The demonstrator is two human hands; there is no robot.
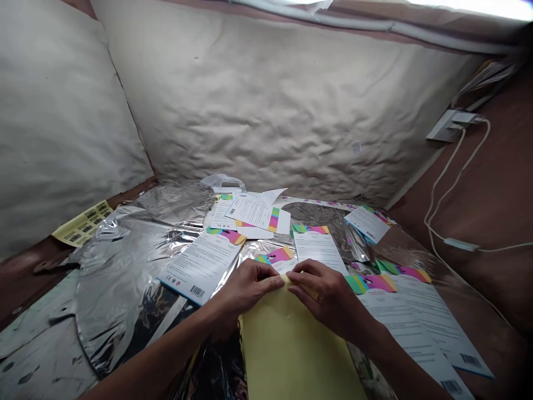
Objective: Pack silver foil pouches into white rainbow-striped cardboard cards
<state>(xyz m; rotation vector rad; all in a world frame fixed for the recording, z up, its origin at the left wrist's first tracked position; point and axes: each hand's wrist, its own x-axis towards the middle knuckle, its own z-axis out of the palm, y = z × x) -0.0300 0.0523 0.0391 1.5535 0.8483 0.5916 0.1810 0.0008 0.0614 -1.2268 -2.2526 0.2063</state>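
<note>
A yellow paper sheet (297, 344) extends toward me from between my hands, its far edge pinched by both. My left hand (252, 283) has thumb and forefinger closed on that edge. Just to the right, my right hand (322, 291) grips the same edge with thumb and fingertips. Beyond the fingers lies a printed card (277, 255) with a coloured top band, partly hidden by my hands. Another white printed card (204, 261) lies to the left, and one more card (318, 247) lies behind my right hand.
Silvery plastic film (125, 250) covers much of the surface. Several cards (258, 214) are piled at the back, with overlapping cards (412, 316) at right. A yellow label sheet (83, 222) lies far left. White cables (435, 194) hang from a socket (452, 125) on the right.
</note>
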